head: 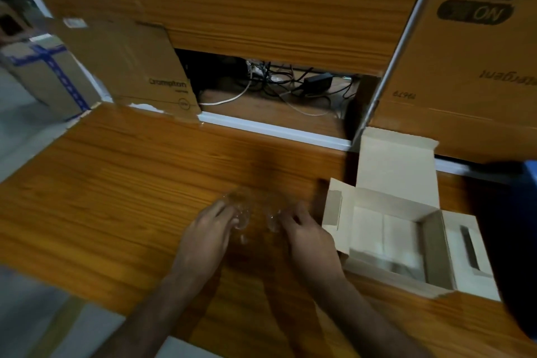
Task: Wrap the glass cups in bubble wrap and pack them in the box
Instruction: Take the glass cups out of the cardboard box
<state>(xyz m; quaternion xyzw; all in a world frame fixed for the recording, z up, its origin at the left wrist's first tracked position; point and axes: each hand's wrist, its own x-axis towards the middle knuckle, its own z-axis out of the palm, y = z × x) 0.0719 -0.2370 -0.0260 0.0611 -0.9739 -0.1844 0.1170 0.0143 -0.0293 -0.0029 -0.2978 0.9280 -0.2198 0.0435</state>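
Two clear glass cups sit side by side on the wooden table, blurred and hard to make out. My left hand grips the left glass cup with curled fingers. My right hand grips the right glass cup the same way. A small open cardboard box with its lid flap raised stands just right of my right hand. Pale sheets lie inside it. No bubble wrap can be made out in this dim view.
A large brown carton stands at the back right. A flattened "Crompton" carton leans at the back left, beside a taped box. Cables lie in an opening behind the table. A dark object is at the right edge.
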